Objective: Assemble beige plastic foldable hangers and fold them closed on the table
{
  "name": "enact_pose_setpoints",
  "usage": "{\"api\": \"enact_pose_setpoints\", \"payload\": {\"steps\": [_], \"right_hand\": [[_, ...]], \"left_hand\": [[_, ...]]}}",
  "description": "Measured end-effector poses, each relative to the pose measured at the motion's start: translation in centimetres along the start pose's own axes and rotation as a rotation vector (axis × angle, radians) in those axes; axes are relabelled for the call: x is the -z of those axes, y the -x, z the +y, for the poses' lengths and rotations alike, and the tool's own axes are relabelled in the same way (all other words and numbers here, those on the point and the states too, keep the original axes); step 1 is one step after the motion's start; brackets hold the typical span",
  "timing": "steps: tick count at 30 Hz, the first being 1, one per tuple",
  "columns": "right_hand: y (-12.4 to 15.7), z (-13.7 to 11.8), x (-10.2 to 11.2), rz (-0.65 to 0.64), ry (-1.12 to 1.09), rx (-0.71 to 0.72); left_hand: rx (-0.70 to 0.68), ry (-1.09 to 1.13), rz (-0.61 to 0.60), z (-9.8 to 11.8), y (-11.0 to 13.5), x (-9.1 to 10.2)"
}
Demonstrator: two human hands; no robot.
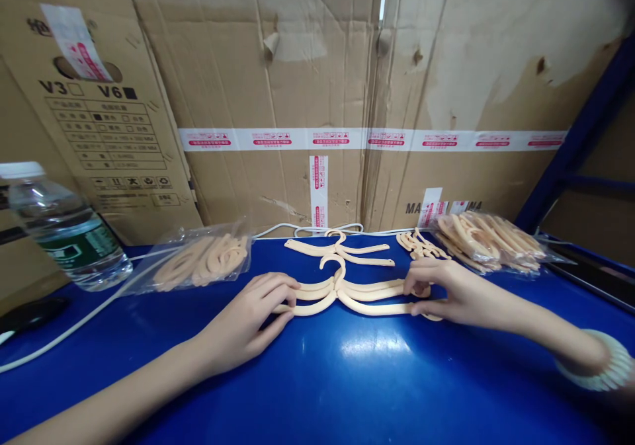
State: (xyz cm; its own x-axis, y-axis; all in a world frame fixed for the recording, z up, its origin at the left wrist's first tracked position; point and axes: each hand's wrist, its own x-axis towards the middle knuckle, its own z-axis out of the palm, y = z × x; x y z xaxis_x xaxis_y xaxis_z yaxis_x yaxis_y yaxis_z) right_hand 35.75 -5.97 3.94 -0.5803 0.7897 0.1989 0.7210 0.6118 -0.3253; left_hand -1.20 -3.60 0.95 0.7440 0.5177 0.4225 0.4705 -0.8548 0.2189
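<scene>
I saw overlapping beige clothes hangers (338, 283) between my grips, left hand (262, 309) pinching one end, right hand (441, 291) the other.

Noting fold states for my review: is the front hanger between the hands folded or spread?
Spread: the front hanger has one arm reaching out to the left hand, the other to the right hand.

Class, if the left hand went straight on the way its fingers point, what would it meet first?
The cream hangers' near arms: they already lie at the left hand's fingertips, apparently touching, though exact contact is unclear.
</scene>
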Motion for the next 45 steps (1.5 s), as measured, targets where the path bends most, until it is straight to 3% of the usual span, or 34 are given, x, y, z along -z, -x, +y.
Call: {"api": "enact_pose_setpoints", "payload": {"steps": [7,18,29,37,45], "right_hand": [[0.0,-0.4,-0.6,-0.021,0.03,0.053],[0.1,-0.2,-0.9,0.067,0.174,-0.03],[-0.1,-2.0,-1.5,0.102,0.185,0.142],[0.1,-3.6,-2.5,0.056,0.256,0.276],[0.2,-3.7,-2.3,0.006,0.327,0.227]], "left_hand": [[-0.034,-0.004,0.01,-0.2,0.0,-0.1],[-0.005,-0.013,-0.019,-0.4,0.0,-0.3],[-0.001,-0.095,-0.001,-0.8,0.1,-0.5],[-0.065,-0.173,0.071,-0.3,0.2,-0.5],[-0.145,-0.216,0.122,-0.2,0.1,-0.5]]}}
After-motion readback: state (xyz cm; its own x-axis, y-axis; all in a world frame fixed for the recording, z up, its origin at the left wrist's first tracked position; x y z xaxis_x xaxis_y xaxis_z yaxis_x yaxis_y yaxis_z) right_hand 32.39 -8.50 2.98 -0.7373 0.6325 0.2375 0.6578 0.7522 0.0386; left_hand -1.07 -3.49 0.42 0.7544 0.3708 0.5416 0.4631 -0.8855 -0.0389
